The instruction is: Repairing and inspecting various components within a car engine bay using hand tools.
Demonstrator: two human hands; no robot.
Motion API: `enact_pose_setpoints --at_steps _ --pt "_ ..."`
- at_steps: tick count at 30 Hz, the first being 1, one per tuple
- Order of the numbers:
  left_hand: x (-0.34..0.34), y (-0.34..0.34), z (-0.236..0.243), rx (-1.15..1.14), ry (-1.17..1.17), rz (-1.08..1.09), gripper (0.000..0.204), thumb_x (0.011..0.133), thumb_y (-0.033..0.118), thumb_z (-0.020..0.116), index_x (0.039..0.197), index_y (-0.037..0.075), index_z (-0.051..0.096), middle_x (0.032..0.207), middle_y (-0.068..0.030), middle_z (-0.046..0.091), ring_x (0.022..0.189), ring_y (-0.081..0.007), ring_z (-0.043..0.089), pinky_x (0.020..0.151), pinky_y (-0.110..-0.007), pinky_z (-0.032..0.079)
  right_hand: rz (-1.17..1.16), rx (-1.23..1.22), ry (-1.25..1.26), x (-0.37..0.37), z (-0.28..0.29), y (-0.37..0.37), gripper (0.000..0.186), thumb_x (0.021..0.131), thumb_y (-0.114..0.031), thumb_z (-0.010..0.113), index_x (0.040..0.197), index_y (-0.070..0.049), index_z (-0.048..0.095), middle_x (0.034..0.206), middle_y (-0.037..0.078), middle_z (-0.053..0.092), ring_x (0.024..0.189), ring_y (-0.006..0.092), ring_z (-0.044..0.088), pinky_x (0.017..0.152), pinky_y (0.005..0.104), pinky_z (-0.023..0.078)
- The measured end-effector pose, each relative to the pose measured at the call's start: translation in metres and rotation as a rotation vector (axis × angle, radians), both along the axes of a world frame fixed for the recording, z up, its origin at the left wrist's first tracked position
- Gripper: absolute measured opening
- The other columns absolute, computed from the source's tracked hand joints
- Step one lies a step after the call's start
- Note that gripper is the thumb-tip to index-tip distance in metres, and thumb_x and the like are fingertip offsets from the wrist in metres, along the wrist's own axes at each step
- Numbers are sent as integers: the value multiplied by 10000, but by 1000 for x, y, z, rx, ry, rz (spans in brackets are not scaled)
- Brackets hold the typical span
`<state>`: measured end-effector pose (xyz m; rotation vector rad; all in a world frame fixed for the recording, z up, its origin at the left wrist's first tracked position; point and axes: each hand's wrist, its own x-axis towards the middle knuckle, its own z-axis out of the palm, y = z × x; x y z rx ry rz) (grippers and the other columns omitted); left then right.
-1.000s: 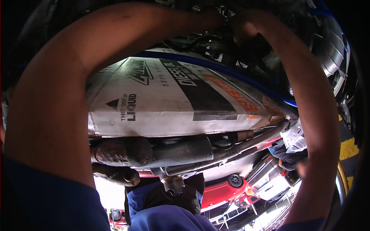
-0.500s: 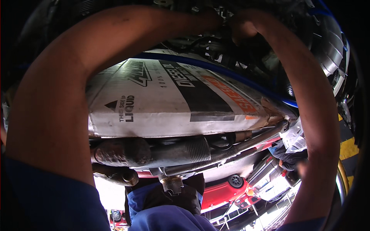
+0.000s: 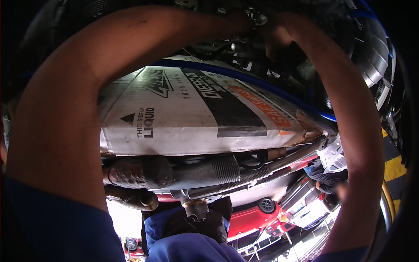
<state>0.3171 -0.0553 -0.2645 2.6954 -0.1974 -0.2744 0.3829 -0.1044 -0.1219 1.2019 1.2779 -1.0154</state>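
Observation:
Both my arms reach up and away into a dark engine bay. My left hand [image 3: 240, 24] is in deep shadow beside small metal engine parts [image 3: 252, 14], its fingers lost in the dark. Close to its right, my right hand [image 3: 278, 34] is bent, with the fingers curled and one pointing down; whatever they grip is hidden. A blue hose [image 3: 209, 67] runs below the hands. Under it lies a worn white cardboard box [image 3: 174, 118] with black and orange print, spread between my forearms.
A ribbed dark pipe [image 3: 209, 171] and tubes lie along the box's near edge. To the right are a silver corrugated duct [image 3: 371, 56] and yellow-black floor marking [image 3: 393, 168]. A red car [image 3: 253, 220], a grey vehicle [image 3: 305, 203] and another person [image 3: 329, 180] are beyond.
My right hand has shifted slightly, and one of its fingers now points further down. My left arm stays almost where it was. The box looks the same.

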Motion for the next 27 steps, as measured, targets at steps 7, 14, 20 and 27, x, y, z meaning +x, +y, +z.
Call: enact_pose_setpoints --at_steps 7,14,20,27 --pt "1 -3 -16 -83 1 71 227 909 198 631 1061 115 777 960 -123 774 893 -294 758 764 -412 599 -100 -106 -3 18 -14 1 496 811 -265 792 1247 -46 701 1160 146 753 1052 294 722 877 423 587" --pt "2 -10 -37 102 8 -59 284 927 225 617 1180 165 731 953 -98 759 876 -287 749 771 -467 586 -19 -66 4 15 -21 6 531 803 -259 818 1260 -22 690 1161 156 750 1055 290 717 883 429 583" --pt "12 -4 -60 -10 -58 -81 263 915 239 639 1134 144 750 996 -102 773 895 -281 755 806 -483 570 -134 -63 -6 17 -8 5 515 793 -288 810 1243 -54 716 1165 173 743 1053 320 714 885 456 576" --pt "21 -26 -8 -220 142 30 238 902 188 650 1092 94 760 944 -75 774 839 -256 755 783 -456 581 -202 -52 -97 24 1 -11 482 768 -251 828 1210 -82 741 1214 131 737 1104 309 700 906 449 569"
